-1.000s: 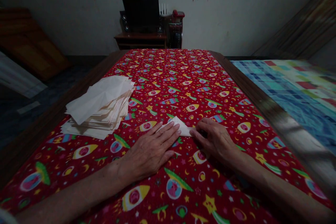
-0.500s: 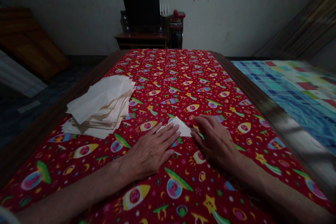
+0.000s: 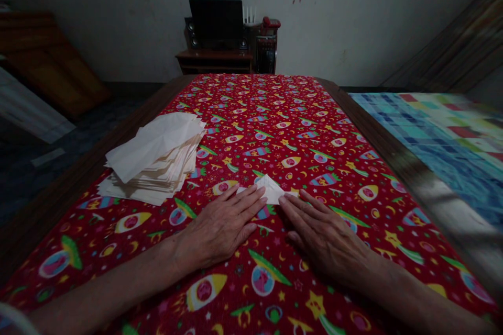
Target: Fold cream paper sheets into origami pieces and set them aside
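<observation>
A small folded piece of white paper [image 3: 270, 188] lies flat on the red patterned cloth [image 3: 271, 131], its pointed top facing away from me. Across its left part rest the fingers of my left hand [image 3: 226, 222], stretched out and flat. My right hand [image 3: 324, 227] lies palm down with its fingers extended, the fingertips touching the paper's right part. Each hand covers some of the paper's lower edge. Left of my hands sits a loose stack of white paper sheets [image 3: 153, 152], the top ones askew.
Dark wooden borders [image 3: 365, 141] run along both sides of the cloth. Beyond its far end stands a small desk [image 3: 214, 57] with a black monitor [image 3: 216, 21] and speakers. A checkered blue and multicoloured cloth [image 3: 424, 131] spreads at the right. A wooden cabinet [image 3: 47, 57] is at the left.
My right hand has turned and lowered, its raised, curled fingers now flat on the paper's right part. My left hand stays on the paper. The view has shifted slightly.
</observation>
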`<state>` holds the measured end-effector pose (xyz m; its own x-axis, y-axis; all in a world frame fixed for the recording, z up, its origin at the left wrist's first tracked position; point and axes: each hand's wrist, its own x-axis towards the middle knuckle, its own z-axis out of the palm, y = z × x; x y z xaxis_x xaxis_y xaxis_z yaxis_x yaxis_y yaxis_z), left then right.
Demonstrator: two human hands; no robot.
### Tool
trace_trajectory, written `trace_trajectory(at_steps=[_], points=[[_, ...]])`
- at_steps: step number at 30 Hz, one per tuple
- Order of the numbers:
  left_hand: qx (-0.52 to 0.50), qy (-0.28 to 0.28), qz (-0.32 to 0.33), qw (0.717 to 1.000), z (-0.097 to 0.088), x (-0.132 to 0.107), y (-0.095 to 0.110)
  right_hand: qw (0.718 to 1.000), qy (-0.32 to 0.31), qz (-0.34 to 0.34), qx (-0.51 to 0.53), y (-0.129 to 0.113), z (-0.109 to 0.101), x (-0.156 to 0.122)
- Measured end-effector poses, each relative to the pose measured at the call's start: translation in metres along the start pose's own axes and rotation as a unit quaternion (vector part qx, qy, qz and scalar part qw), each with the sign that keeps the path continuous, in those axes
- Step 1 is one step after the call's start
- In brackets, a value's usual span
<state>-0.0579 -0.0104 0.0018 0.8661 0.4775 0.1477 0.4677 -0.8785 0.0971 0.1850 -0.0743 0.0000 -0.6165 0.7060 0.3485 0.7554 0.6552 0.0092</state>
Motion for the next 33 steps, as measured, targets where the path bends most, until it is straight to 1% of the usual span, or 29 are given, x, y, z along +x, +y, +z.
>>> trace_trajectory(at_steps=[4,9,12,15,17,20,24,28,33], points=[[0.025,0.007,-0.016,1.000,-0.002,-0.010,-0.004,1.000,0.004,0.000,-0.013,0.004,-0.003,-0.008],[0.059,-0.004,-0.026,0.998,-0.003,-0.027,-0.012,0.999,-0.029,-0.003,-0.035,0.008,0.001,-0.018],[0.077,0.002,-0.031,0.997,-0.004,-0.031,-0.014,0.999,-0.037,-0.004,-0.037,0.007,0.001,-0.018],[0.077,0.010,-0.025,0.997,-0.005,-0.025,-0.009,0.998,-0.021,-0.007,-0.052,0.004,-0.001,-0.011],[0.061,0.009,-0.006,0.998,-0.005,-0.015,-0.003,0.997,-0.004,-0.018,-0.070,0.002,-0.002,-0.006],[0.034,0.001,0.027,0.999,-0.003,0.004,0.007,0.995,0.005,-0.039,-0.093,-0.001,-0.001,-0.003],[0.017,-0.014,0.032,0.999,0.001,0.023,0.013,0.994,0.009,-0.044,-0.095,0.001,0.003,-0.006],[0.005,-0.025,0.023,0.999,0.001,0.023,0.011,0.995,0.026,-0.046,-0.087,0.003,0.006,-0.008],[0.006,-0.040,0.000,0.999,-0.002,0.008,0.004,0.996,0.034,-0.032,-0.080,0.003,0.007,-0.009]])
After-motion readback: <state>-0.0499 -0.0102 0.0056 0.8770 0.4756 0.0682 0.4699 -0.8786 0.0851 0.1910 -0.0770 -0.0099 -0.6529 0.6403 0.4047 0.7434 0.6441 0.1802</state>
